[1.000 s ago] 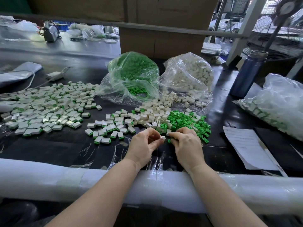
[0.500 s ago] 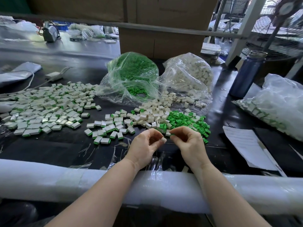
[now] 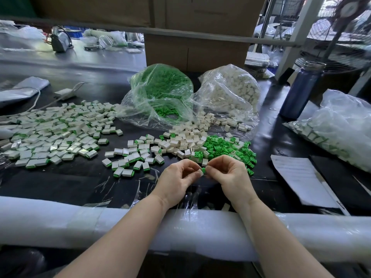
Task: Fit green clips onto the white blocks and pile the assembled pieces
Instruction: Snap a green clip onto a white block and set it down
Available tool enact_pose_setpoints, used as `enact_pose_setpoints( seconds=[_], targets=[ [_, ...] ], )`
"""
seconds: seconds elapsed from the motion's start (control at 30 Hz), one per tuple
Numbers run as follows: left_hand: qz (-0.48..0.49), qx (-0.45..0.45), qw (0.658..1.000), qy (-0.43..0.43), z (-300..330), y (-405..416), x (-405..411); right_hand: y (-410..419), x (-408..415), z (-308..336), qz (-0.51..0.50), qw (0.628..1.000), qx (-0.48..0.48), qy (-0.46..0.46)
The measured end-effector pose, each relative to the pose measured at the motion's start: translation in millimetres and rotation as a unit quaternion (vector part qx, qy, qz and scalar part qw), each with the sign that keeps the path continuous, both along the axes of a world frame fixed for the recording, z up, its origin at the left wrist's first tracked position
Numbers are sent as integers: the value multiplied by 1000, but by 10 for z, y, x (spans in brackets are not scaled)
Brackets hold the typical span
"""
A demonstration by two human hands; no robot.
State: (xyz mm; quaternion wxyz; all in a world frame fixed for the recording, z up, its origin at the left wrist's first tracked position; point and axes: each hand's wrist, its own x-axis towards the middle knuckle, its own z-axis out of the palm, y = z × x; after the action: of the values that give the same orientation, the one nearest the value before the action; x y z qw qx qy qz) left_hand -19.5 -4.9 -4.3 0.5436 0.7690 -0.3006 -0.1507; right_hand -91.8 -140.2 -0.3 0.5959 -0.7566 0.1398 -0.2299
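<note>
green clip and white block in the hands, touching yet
Touching: the head view shows the green clip butted against the white block, no gap visible, pinched between right hand and left hand.

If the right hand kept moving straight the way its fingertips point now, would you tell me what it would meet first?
The right hand pinches a green clip and points toward the left hand. It would almost at once meet the white block pinched there; the two parts look nearly touching, though depth is hard to judge.

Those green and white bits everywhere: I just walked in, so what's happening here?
A person is assembling small parts. The left hand pinches a white block and the right hand pinches a green clip against it, above the black table. Finished pieces lie spread to the left; loose clips and blocks sit just beyond the hands.
</note>
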Motion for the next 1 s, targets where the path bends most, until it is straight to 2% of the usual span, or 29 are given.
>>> enact_pose_setpoints(
  seconds=[0.63, 1.0],
  targets=[
    [3, -23, 999, 25, 26, 10, -3, 22, -12, 5, 30, 999, -11, 30],
    [-17, 15, 1000, 4, 4, 27, -1, 22, -33, 35, 51, 997, -31, 53]
  ],
)
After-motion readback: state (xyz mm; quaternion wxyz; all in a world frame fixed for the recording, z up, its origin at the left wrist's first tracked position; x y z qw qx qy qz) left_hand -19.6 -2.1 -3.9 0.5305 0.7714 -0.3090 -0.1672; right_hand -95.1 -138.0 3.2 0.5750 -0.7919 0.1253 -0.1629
